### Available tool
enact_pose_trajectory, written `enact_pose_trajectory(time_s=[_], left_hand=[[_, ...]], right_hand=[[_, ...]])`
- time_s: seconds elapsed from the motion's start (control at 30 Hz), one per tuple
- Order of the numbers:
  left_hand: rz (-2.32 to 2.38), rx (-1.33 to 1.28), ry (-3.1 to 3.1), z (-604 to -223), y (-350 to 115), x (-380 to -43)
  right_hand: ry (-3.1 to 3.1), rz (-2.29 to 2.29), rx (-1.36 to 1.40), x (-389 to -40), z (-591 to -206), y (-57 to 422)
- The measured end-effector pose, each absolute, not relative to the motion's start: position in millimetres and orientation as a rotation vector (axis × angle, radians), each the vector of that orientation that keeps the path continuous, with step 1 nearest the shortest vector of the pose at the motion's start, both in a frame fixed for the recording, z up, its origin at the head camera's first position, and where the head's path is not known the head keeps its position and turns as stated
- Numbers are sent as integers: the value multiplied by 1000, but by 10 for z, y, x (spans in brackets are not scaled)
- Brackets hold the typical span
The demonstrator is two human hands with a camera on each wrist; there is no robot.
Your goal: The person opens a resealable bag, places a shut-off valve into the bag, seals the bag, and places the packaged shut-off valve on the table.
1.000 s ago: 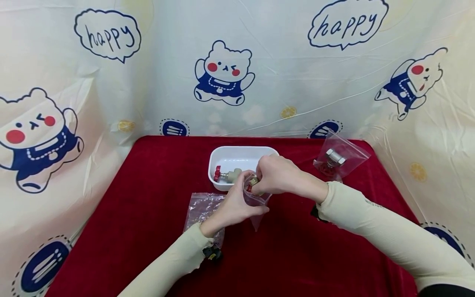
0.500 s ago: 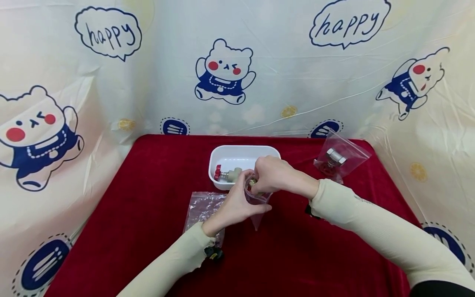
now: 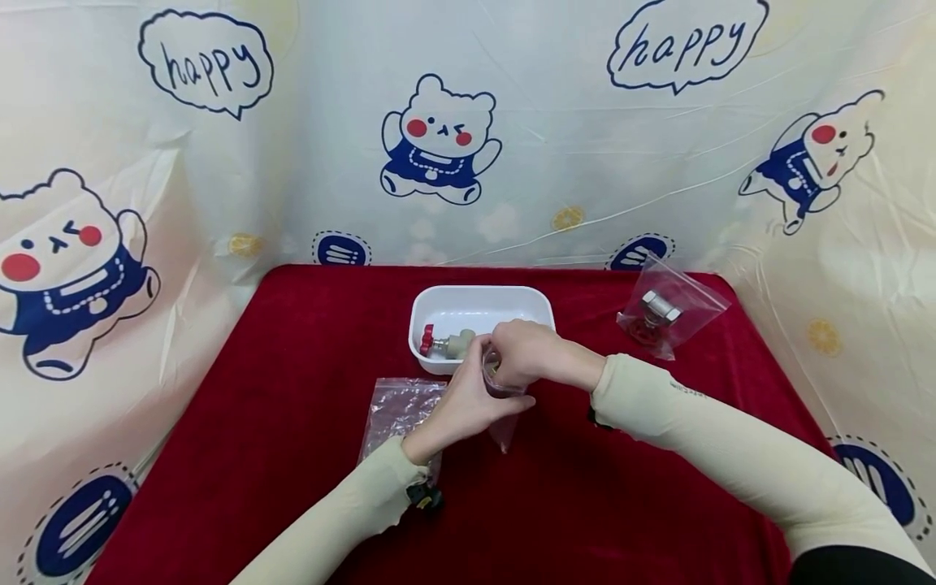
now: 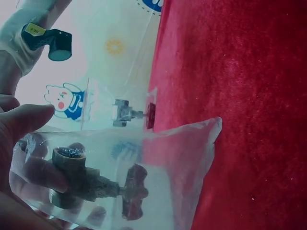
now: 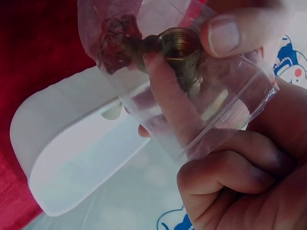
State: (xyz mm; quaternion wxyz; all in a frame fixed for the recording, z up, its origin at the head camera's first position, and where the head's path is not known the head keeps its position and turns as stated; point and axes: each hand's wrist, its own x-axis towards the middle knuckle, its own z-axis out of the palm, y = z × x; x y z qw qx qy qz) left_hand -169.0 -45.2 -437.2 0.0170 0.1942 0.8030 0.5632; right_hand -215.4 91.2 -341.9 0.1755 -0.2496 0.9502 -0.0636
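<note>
My left hand [image 3: 464, 406] holds a clear plastic zip bag [image 4: 165, 153] upright in front of the white tub, fingers wrapped about its side. Inside is a brass valve [image 4: 84, 179] with a threaded opening and a red handwheel [image 4: 135, 191]. My right hand [image 3: 534, 353] reaches into the mouth of the bag. In the right wrist view its index finger lies along the valve body, and a thumb tip touches close to the threaded rim; the other right fingers are curled. From the head, the valve is mostly hidden behind my right hand.
The white tub [image 3: 483, 290] holds a pale green valve [image 3: 457, 345] with a red handwheel. Another zip bag [image 3: 698, 305] with a metal valve [image 3: 661, 307] lies at the back right. A flat clear bag [image 3: 395, 406] lies partly under my left forearm. Red cloth [image 3: 307, 341] covers the table.
My right hand has moved slightly left and deeper over the bag's mouth, covering more of the valve. My left hand and the bag stay nearly in place.
</note>
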Motion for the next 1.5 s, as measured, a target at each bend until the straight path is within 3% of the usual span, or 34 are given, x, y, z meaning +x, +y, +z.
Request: enact_pose_trajectory(time_s=[0.8, 1.03, 1.5], left_hand=[[1711, 601, 2560, -4505, -509, -1700], [1709, 616, 2580, -4543, -511, -1689], [1661, 577, 2574, -4534, -506, -1675]], right_hand=[[2672, -271, -603, -2152, -3754, 805], [2687, -307, -659, -2510, -4505, 920], [2677, -262, -593, -2291, -4089, 857]])
